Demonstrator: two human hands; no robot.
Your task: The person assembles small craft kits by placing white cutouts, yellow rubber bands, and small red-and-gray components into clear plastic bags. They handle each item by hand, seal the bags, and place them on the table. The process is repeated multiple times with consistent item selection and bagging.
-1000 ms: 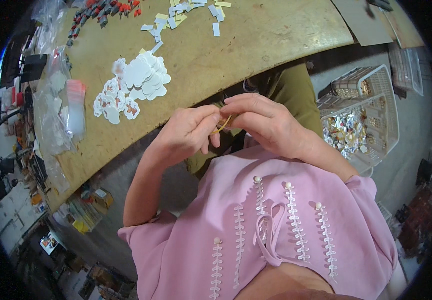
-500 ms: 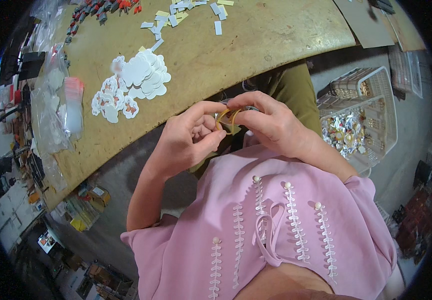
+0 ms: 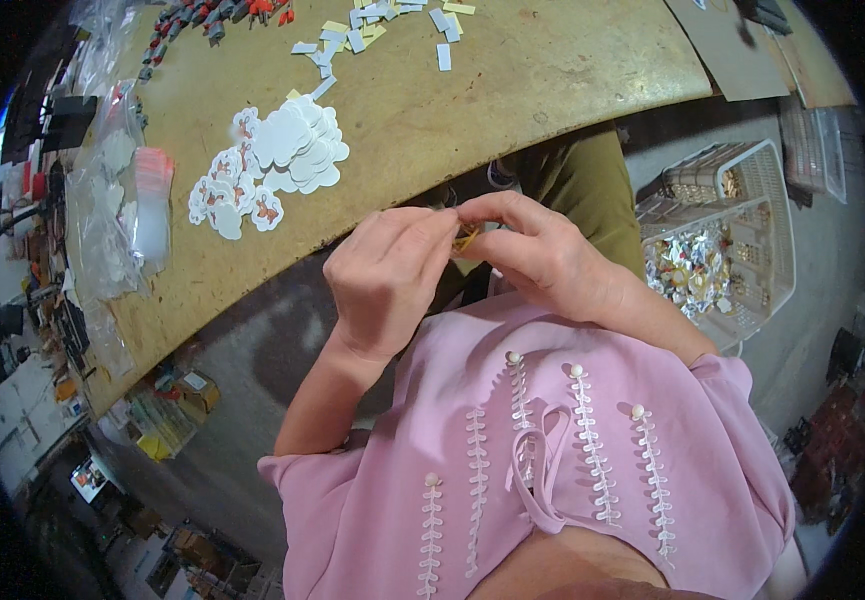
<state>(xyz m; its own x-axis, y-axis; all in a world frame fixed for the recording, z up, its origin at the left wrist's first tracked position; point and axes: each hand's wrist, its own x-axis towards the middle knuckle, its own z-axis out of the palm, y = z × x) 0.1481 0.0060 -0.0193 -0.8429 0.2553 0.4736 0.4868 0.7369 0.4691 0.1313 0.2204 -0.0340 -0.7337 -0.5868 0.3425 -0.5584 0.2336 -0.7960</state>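
In front of my lap, just off the table's edge, my two hands meet at the fingertips. My left hand [image 3: 384,272] is closed with its back turned up, and its fingertips are mostly hidden behind it. Thumb and forefinger of my right hand [image 3: 544,250] pinch together against the left fingers. Between them shows a small part of a yellow rubber band [image 3: 466,240]. Whatever the band goes around is hidden by my fingers.
The table [image 3: 512,90] bears a pile of white scalloped card cutouts [image 3: 297,145], some printed, plus small white and yellow slips [image 3: 357,40]. Clear plastic bags [image 3: 102,215] lie at its left edge. A white basket [image 3: 772,230] with shiny wrapped pieces [image 3: 687,268] stands right.
My left hand has rolled over so its back faces up, closing in on the right fingertips. The yellow band, a wider open loop before, now shows only a little. The right hand stays nearly in place.
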